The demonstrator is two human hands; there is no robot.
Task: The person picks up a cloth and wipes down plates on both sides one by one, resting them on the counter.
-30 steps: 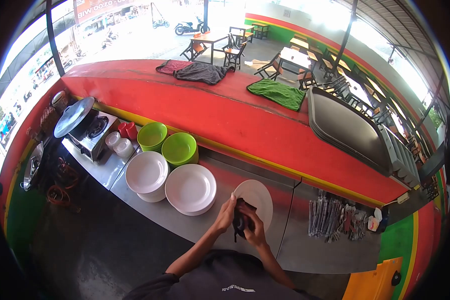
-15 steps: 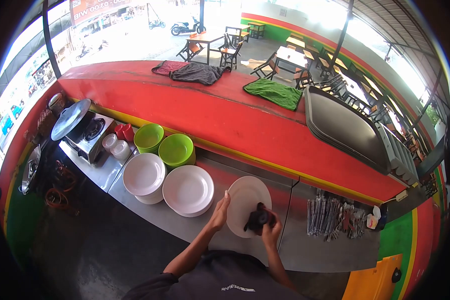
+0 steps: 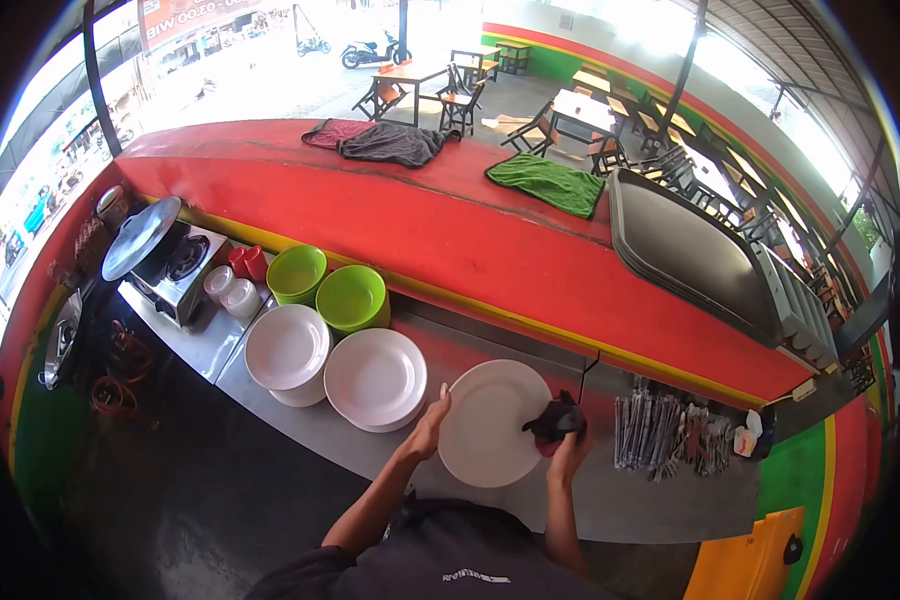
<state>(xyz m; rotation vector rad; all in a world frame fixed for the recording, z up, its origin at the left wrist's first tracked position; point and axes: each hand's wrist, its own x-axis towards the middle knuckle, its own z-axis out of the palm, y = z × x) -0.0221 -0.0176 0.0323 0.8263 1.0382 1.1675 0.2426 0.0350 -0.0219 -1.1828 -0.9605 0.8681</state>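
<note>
A white plate is held up over the steel counter, its face turned toward me. My left hand grips its left edge, with the thumb along the rim. In my right hand is a bunched dark cloth with a reddish part, pressed at the plate's right rim. Left of the plate stand two stacks of white plates, a nearer stack and a farther stack. Behind them are two stacks of green bowls, the left bowls and the right bowls.
Wrapped cutlery lies on the counter to the right. A stove, red cups and clear cups stand left. Along the red ledge are a green cloth, a grey cloth and stacked trays.
The cloth and my right hand have moved right, from the plate's lower face to its right rim. The plate has turned more face-on and shifted slightly, with my left hand still at its left edge.
</note>
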